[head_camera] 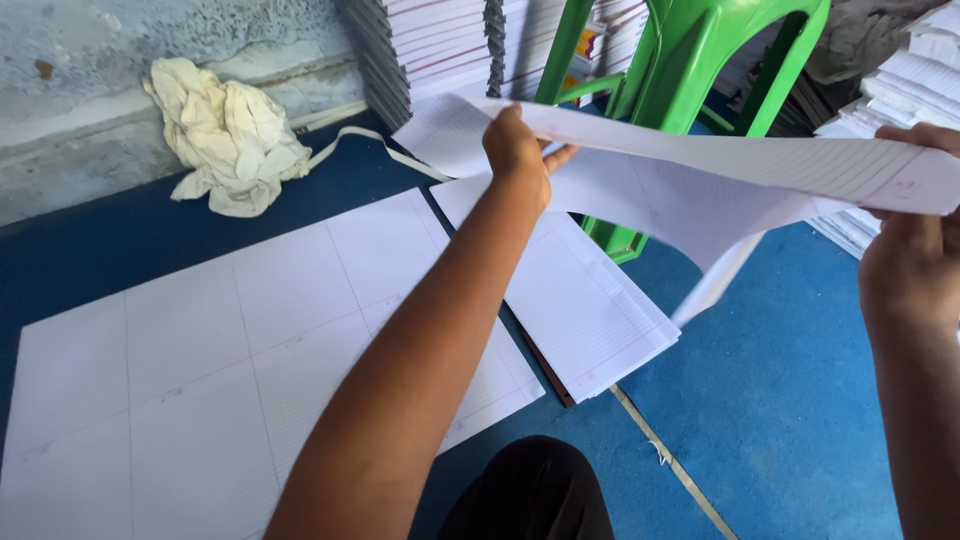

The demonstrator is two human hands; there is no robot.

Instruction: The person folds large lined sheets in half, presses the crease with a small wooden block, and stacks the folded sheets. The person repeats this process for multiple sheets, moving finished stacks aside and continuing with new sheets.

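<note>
Above the blue floor mat [780, 400], head view only: we hold one large ruled paper sheet [700, 170] lifted off the mat and stretched between both hands. Our left hand [518, 155] is closed on the sheet's far-left edge, thumb on top, fingers curled underneath; our right hand [915, 235] is closed on the right edge, fingers wrapped over it. Gripping opposite edges seems to keep the sheet taut; its middle still sags down toward the mat.

On the mat below the lifted sheet lies a stack of ruled sheets [585, 310], edges roughly squared. To the left of that stack, a much larger flat sheet [200, 380] lies spread on the mat, marked into panels by faint lines.

Beyond the stack, at the mat's far edge, stands a green plastic chair [700, 50]; the lifted sheet crosses in front of its legs. Piles of bound paper [440, 45] stand behind the chair, more [900, 90] to its right. A crumpled cloth [230, 135] lies at the mat's far-left edge against the wall.
</note>
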